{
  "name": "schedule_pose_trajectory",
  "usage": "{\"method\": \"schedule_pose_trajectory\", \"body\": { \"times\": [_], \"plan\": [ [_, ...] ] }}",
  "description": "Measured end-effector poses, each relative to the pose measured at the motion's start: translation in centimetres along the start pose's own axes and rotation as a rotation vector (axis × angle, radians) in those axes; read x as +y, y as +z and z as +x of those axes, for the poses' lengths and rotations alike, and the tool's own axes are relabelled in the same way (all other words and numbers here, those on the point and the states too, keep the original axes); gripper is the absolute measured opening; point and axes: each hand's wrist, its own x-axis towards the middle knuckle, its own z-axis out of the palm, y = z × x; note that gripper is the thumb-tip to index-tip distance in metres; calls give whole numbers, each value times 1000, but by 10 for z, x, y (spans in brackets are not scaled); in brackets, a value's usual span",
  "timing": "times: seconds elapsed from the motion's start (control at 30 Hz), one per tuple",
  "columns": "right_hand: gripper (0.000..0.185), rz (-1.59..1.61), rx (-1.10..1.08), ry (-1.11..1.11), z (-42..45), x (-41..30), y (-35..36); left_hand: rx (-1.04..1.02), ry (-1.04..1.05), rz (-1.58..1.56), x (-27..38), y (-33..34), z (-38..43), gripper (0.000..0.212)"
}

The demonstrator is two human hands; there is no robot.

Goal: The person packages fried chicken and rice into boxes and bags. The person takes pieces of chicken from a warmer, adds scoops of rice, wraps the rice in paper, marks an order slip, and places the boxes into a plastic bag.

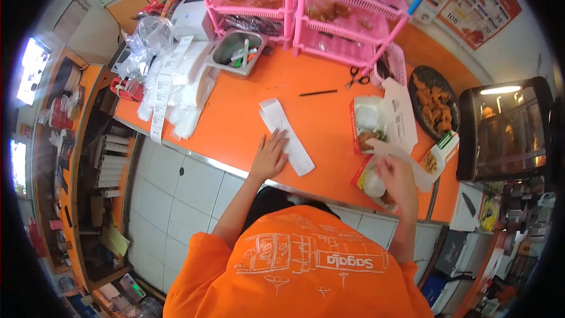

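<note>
My left hand [270, 155] lies flat, fingers apart, on the edge of a long paper receipt [289, 141] on the orange counter [326, 134]. At the right, my right hand [393, 176] is over a takeaway box [364, 179] holding a wrapped white portion [374, 182] and fried food. Its fingers are at the box's pale lid flap [419, 172]; motion blur hides whether they pinch it. Just behind stands another open takeaway box [353, 117] with a white wrapped portion and fried chicken. A small carton of chopped food [429, 162] sits to the right.
Pink plastic racks [337, 48] stand at the back, near scissors [356, 78] and a black stick [318, 92]. A dark tray of fried chicken [435, 106] and a glass display warmer [507, 128] are at right. Plastic bags [187, 92] and a metal bin [238, 55] lie left.
</note>
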Motion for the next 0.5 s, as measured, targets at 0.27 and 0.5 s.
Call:
{"method": "schedule_pose_trajectory", "body": {
  "times": [0.27, 0.5],
  "plan": [
    [17, -620, 430, -241, 275, 28, -54, 134, -114, -175, 2, -14, 2, 51],
    [31, -869, -47, -30, 399, 91, -36, 218, -191, -426, -1, -25, 6, 51]
  ]
}}
